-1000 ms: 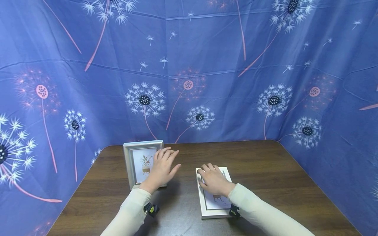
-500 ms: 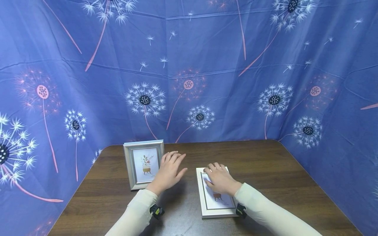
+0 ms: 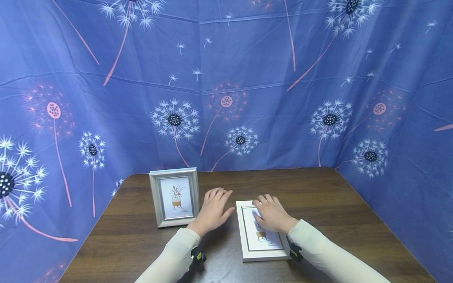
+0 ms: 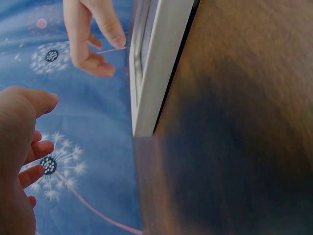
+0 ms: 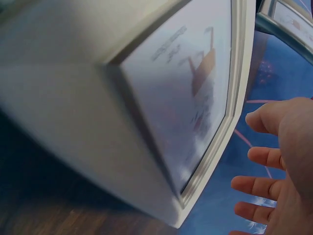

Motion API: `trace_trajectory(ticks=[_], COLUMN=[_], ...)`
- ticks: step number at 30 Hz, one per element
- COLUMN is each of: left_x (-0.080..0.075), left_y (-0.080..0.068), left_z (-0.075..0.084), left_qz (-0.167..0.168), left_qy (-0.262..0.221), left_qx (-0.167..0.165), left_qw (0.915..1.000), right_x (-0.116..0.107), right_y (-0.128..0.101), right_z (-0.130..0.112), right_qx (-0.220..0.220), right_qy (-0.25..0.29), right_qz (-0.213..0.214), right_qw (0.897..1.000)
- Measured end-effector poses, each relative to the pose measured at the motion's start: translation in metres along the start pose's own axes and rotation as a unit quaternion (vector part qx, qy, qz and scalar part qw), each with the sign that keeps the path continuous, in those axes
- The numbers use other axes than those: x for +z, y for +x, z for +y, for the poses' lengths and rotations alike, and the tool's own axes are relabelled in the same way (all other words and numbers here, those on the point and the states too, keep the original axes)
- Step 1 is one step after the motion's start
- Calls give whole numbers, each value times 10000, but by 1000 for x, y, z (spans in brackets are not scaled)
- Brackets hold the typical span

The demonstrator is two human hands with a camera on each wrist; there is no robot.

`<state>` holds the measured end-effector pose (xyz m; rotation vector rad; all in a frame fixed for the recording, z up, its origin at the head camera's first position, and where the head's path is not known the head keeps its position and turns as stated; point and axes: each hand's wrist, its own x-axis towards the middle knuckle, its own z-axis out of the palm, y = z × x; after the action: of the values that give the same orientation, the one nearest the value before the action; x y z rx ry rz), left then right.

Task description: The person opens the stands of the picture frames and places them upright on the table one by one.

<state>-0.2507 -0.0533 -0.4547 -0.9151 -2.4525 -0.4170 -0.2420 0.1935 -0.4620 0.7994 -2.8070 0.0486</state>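
My right hand [image 3: 270, 215] rests on the far half of the flat picture frame [image 3: 262, 234], which lies face up on the table [image 3: 336, 204] a little right of the middle of the near edge. The fingers are loosely bent over the glass and the upper border; they lie on the frame rather than clamp it, and I cannot tell whether the thumb has hooked under the rim. My left hand [image 3: 214, 210] hangs just left of that frame with fingers spread and relaxed, holding nothing, its fingertips near the frame's far left corner but, as far as I can judge, not touching it. The left wrist view shows the frame's pale edge [image 4: 161, 63] on the dark wood with my right fingers [image 4: 93, 44] beyond it.

The standing picture frame [image 3: 174, 197] is upright near the table's far left corner, facing me, apart from both hands.

I judge I am at the point of taking hold of the lying frame, both hands closing in on its far end. The next move, as I see it, calls for getting fingertips under the far rim from both sides, since the frame sits flush on the wood, then tipping it up without smearing or pressing the glass.
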Motion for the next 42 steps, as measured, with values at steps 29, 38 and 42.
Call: trace_trajectory(ticks=[29,38,42], left_x=[38,48,54], left_y=[14,20,23], left_z=[23,21,20], left_qz=[-628,-748,-872], left_qy=[351,439,483], left_qx=[-256,-419,-455], left_qw=[9971,9953,9940], right_x=[10,13,16], right_y=[-14,-15,-15], right_z=[40,52,57], right_qx=[724,987,1109], right_qy=[5,125,167], right_qz=[24,27,-7], right_qw=[9974,9950,9937])
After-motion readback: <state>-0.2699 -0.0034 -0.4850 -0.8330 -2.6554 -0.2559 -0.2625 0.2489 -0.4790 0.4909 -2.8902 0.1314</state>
